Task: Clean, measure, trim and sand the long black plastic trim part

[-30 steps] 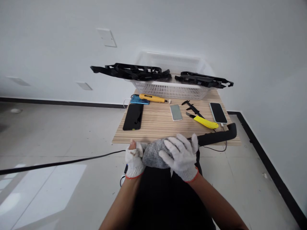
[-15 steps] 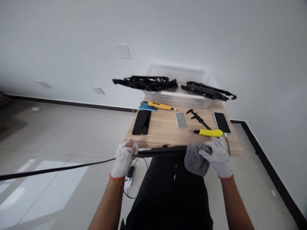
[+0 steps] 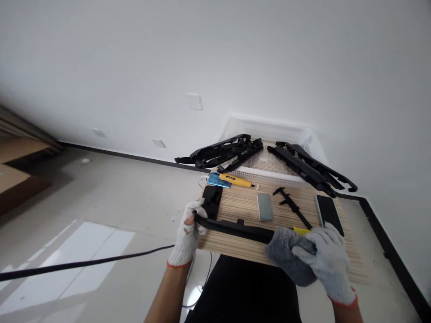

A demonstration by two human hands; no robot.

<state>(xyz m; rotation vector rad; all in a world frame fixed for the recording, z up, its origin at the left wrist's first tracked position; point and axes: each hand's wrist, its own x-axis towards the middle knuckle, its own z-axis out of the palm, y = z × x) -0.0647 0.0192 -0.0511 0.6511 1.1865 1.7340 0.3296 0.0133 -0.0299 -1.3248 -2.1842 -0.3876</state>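
Note:
Both my hands wear white knit gloves with red cuffs. My left hand (image 3: pixel 187 235) is closed on the left end of a long black plastic strip (image 3: pixel 232 227), held level above the near edge of a small wooden table (image 3: pixel 235 211). At the strip's right end my right hand (image 3: pixel 332 260) presses a grey cloth (image 3: pixel 286 253) wrapped round it. The strip's right end is hidden under the cloth.
On the table lie a black phone (image 3: pixel 212 200), a blue phone (image 3: pixel 215 180) under a yellow tool (image 3: pixel 235 180), a small grey phone (image 3: pixel 265 207), a black caliper (image 3: pixel 292 207) and another black phone (image 3: pixel 329 212). Behind stands a white basket (image 3: pixel 269 134) bearing black plastic parts (image 3: pixel 222 152). A black cable (image 3: pixel 84 264) crosses the floor.
The view has swung up and the hands have lifted the strip over the table. My right hand with the cloth slid from the strip's left part to its right end.

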